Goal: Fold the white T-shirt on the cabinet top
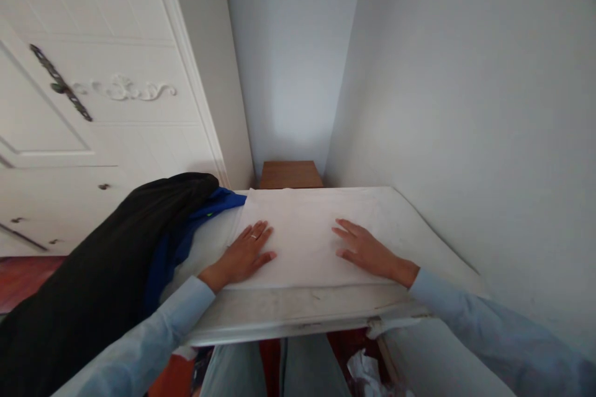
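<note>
A white cloth (302, 242) lies flat across the white table (279, 310). My left hand (246, 251) rests palm down near the cloth's left side, fingers stretched out, with a ring on one finger. Toward the cloth's right part, my right hand (367, 250) lies palm down with its fingers spread and pointing inward. Neither hand holds anything. Between the two hands the cloth looks smooth. Its right edge blends with the pale tabletop and is hard to make out.
Black clothing (107, 260) and a blue garment (172, 254) drape over the table's left end. A white wardrobe (139, 136) stands at the left. Behind the table is a brown wooden piece (291, 175). A grey wall (465, 105) borders the right. Crumpled white material (365, 372) lies below.
</note>
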`<action>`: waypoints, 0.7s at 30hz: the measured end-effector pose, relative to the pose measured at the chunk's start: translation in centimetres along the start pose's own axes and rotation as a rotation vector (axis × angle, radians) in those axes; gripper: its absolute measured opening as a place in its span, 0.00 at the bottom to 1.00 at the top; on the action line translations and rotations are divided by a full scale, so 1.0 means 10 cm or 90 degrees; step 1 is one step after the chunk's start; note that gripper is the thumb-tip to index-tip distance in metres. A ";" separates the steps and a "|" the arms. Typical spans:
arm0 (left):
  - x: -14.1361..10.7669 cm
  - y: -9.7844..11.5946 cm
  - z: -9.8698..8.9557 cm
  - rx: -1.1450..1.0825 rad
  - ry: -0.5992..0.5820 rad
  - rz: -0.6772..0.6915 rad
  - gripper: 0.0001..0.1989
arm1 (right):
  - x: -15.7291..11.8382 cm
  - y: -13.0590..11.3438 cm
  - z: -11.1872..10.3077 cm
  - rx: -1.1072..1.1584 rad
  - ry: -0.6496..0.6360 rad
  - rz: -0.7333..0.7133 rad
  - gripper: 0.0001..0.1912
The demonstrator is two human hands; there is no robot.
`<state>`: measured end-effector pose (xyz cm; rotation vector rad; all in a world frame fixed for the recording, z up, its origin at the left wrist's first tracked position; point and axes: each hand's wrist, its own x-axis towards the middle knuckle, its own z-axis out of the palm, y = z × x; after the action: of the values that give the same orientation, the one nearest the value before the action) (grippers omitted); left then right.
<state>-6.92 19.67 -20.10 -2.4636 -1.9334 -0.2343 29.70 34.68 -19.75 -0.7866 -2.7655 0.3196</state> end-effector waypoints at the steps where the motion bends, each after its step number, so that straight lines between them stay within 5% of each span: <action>1: -0.05 -0.03 0.03 0.002 0.010 -0.004 0.35 | -0.07 -0.05 0.06 -0.010 -0.026 -0.001 0.34; 7: -0.20 -0.13 0.08 0.019 0.044 0.002 0.32 | -0.47 0.09 0.10 -0.038 -0.027 0.043 0.31; 21: -0.54 0.24 0.03 0.018 0.021 0.004 0.35 | -1.08 0.03 -0.05 -0.013 -0.097 0.075 0.34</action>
<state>-5.82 13.91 -20.86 -2.4318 -1.9033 -0.2451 38.88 29.22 -21.26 -0.9716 -2.8730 0.3891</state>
